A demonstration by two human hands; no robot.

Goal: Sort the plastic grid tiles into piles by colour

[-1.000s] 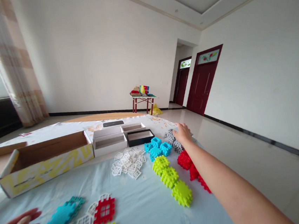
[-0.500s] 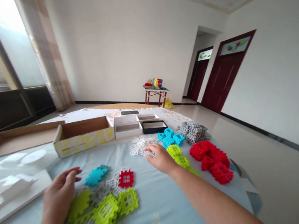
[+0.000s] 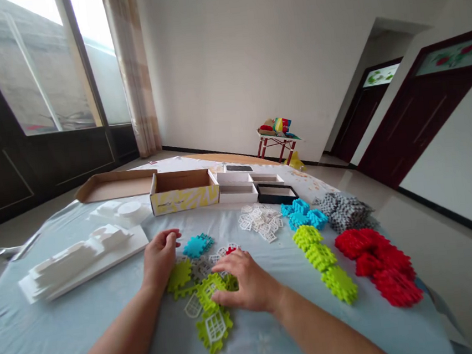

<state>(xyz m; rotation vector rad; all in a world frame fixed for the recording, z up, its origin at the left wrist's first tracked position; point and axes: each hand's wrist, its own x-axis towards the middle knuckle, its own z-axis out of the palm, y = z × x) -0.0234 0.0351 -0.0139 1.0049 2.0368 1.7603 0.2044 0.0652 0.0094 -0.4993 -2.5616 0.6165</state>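
My right hand (image 3: 248,281) is over the small mixed pile, thumb and fingers apart above the lime-green interlocking building pieces (image 3: 211,292). It partly covers a red piece (image 3: 231,250) and another green one. My left hand (image 3: 161,257) rests at the pile's left side, fingers stretched loosely to the right with nothing visible in them. Just right of its fingertips lies a blue building piece (image 3: 196,246). White window-frame pieces (image 3: 216,326) lie among and on top of the green ones. A separate heap of white frames (image 3: 261,221) sits farther back.
Sorted stacks of blue (image 3: 302,213), lime (image 3: 321,258), grey (image 3: 345,211) and red pieces (image 3: 380,263) line the right side. Behind stand a cardboard box (image 3: 186,198), white trays (image 3: 237,192) and a black tray (image 3: 277,192). White foam packaging (image 3: 85,258) lies left.
My right hand has left the white frame heap and come back toward me, over the mixed pile. My left hand stays beside the pile. The view has swung left.
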